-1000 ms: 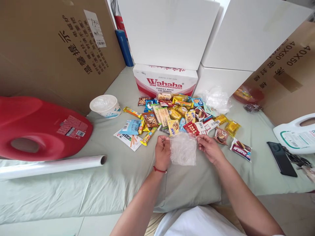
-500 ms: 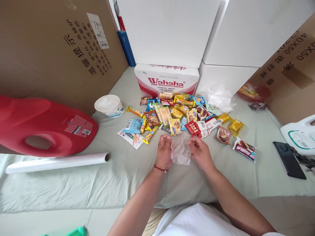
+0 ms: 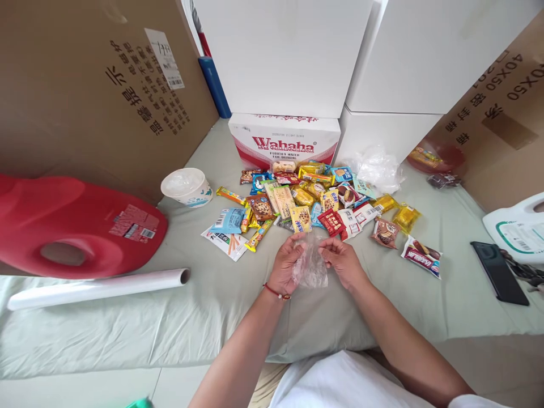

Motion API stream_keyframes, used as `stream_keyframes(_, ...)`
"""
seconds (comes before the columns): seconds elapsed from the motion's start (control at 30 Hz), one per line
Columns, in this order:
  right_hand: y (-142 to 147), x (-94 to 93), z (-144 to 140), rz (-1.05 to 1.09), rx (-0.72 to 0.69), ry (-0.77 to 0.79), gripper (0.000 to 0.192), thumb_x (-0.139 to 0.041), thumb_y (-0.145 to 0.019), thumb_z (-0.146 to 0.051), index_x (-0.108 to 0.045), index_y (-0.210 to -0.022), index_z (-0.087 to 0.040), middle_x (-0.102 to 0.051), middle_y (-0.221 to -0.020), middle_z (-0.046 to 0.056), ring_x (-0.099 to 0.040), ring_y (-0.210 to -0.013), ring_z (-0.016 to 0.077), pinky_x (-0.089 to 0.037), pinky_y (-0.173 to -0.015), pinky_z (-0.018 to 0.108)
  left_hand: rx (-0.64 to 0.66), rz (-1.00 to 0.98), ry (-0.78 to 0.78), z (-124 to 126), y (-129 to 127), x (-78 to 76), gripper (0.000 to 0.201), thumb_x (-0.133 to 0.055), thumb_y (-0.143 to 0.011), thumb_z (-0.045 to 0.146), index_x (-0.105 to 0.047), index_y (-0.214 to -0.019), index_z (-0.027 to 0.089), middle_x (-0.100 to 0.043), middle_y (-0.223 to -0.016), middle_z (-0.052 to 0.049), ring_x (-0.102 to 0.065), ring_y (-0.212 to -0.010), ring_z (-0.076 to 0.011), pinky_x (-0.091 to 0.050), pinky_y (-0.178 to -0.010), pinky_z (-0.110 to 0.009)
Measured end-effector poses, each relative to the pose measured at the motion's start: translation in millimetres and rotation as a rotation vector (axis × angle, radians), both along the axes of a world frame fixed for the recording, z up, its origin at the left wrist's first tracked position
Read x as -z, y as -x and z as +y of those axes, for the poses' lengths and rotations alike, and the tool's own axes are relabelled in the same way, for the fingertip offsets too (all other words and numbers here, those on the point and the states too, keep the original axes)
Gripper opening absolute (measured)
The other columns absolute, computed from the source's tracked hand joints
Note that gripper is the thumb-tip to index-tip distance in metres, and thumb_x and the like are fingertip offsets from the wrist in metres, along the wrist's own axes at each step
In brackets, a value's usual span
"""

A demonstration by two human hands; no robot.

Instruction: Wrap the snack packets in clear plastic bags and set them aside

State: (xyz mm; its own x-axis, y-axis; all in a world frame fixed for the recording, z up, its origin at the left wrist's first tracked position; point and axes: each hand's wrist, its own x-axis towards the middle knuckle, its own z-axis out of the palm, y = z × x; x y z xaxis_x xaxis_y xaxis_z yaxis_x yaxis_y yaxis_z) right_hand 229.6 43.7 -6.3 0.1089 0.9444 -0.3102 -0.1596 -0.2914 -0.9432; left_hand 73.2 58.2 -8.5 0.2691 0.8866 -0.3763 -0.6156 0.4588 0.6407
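Left hand (image 3: 285,265) and right hand (image 3: 343,262): each grip pinched closed on the clear plastic bag (image 3: 311,265), palms facing inward; snack pile (image 3: 314,204) at 12 o'clock.

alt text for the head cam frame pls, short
Both hands, left hand and right hand, hold a small clear plastic bag between them above a pale green sheet. Just beyond lies a pile of wrapped snacks before a Wahaha box; a red jug lies at left.
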Motion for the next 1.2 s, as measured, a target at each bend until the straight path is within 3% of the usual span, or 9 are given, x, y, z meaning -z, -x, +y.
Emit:
stream_keyframes(0.2, -18.4, -10.9, -3.0, -0.058, 0.094, 0.009, 0.039, -0.085, -0.066, -0.055, -0.067, -0.079, -0.023, -0.055, -0.063, -0.004, -0.038, -0.049, 0.0098, -0.026, -0.042, 0.024, -0.098, 0.01, 0.029, 6.3, 3.4, 1.1, 0.047, -0.094, -0.059, 0.043, -0.062, -0.082, 0.019, -0.056, -0.071, 0.006, -0.05, -0.056, -0.0065, -0.042, -0.051, -0.019)
stream_keyframes(0.4, 8.4, -15.8, -5.6, -0.01, -0.003, 0.125, 0.055, -0.086, -0.065, -0.059, -0.063, -0.102, -0.024, -0.064, -0.082, -0.002, -0.04, -0.047, 0.0075, -0.021, -0.039, 0.022, -0.076, -0.072, 0.024, 0.9, -1.2, -4.2, 0.046, -0.094, -0.062, 0.039, -0.061, -0.087, 0.02, -0.059, -0.075, 0.005, -0.052, -0.059, -0.007, -0.043, -0.052, -0.018)
stream_keyframes(0.53, 17.1, -11.1, 0.7, 0.11, -0.068, 0.11, 0.049, -0.091, -0.059, -0.052, -0.066, -0.088, -0.021, -0.053, -0.065, -0.006, -0.033, -0.048, 0.0063, -0.021, -0.041, 0.021, -0.07, -0.1, -0.009, 1.0, 1.7, -1.1, 0.046, -0.094, -0.063, 0.036, -0.059, -0.089, 0.021, -0.061, -0.073, 0.006, -0.055, -0.059, -0.0076, -0.045, -0.056, -0.019)
stream_keyframes(0.67, 0.9, -9.5, 1.6, 0.116, 0.046, 0.021, 0.045, -0.09, -0.059, -0.051, -0.065, -0.08, -0.02, -0.049, -0.064, -0.006, -0.031, -0.049, 0.0062, -0.023, -0.043, 0.021, -0.17, -0.089, 0.018, 7.3, 7.3, 4.4, 0.05, -0.096, -0.059, 0.035, -0.055, -0.083, 0.02, -0.059, -0.068, 0.007, -0.055, -0.056, -0.0077, -0.043, -0.052, -0.019)
stream_keyframes(0.77, -8.8, -13.1, -6.6, -0.035, 0.105, -0.05, 0.042, -0.082, -0.07, -0.056, -0.063, -0.084, -0.022, -0.05, -0.067, -0.005, -0.035, -0.052, 0.0082, -0.027, -0.044, 0.022, -0.234, -0.079, 0.029, 10.5, 8.1, 8.1, 0.052, -0.097, -0.058, 0.036, -0.054, -0.083, 0.02, -0.06, -0.069, 0.007, -0.056, -0.055, -0.0079, -0.039, -0.049, -0.019)
stream_keyframes(0.9, 6.7, -18.0, -21.0, -0.242, -0.028, -0.14, 0.04, -0.065, -0.088, -0.061, -0.062, -0.1, -0.023, -0.059, -0.079, 0.0, -0.05, -0.065, 0.0139, -0.038, -0.052, 0.025, -0.274, 0.002, -0.022, 7.3, 1.7, 8.1, 0.055, -0.095, -0.061, 0.039, -0.049, -0.087, 0.023, -0.057, -0.065, 0.009, -0.052, -0.051, -0.0074, -0.033, -0.045, -0.019)
stream_keyframes(1.0, 30.3, -15.1, -21.6, -0.299, -0.079, -0.152, 0.05, -0.074, -0.082, -0.055, -0.058, -0.117, -0.024, -0.063, -0.088, 0.001, -0.057, -0.077, 0.0171, -0.046, -0.061, 0.027, -0.294, 0.084, -0.105, 2.6, -4.1, 5.4, 0.056, -0.094, -0.063, 0.039, -0.046, -0.087, 0.024, -0.051, -0.06, 0.012, -0.045, -0.046, -0.006, -0.032, -0.045, -0.018)
stream_keyframes(1.07, 40.5, -11.6, -17.0, -0.265, -0.102, -0.132, 0.048, -0.079, -0.076, -0.05, -0.06, -0.112, -0.023, -0.063, -0.085, 0.0, -0.058, -0.077, 0.0171, -0.047, -0.063, 0.027, -0.297, 0.085, -0.132, 0.7, -5.6, 4.3, 0.053, -0.091, -0.066, 0.044, -0.047, -0.085, 0.023, -0.049, -0.059, 0.011, -0.042, -0.046, -0.0055, -0.032, -0.044, -0.018)
stream_keyframes(1.2, 34.7, -11.4, -9.1, -0.025, -0.05, -0.046, 0.031, -0.076, -0.075, -0.048, -0.065, -0.081, -0.02, -0.059, -0.071, -0.002, -0.049, -0.062, 0.0128, -0.042, -0.056, 0.026, -0.296, -0.015, -0.059, 3.1, -1.4, 5.1, 0.05, -0.084, -0.071, 0.051, -0.045, -0.08, 0.022, -0.044, -0.055, 0.01, -0.034, -0.041, -0.0047, -0.024, -0.038, -0.018)
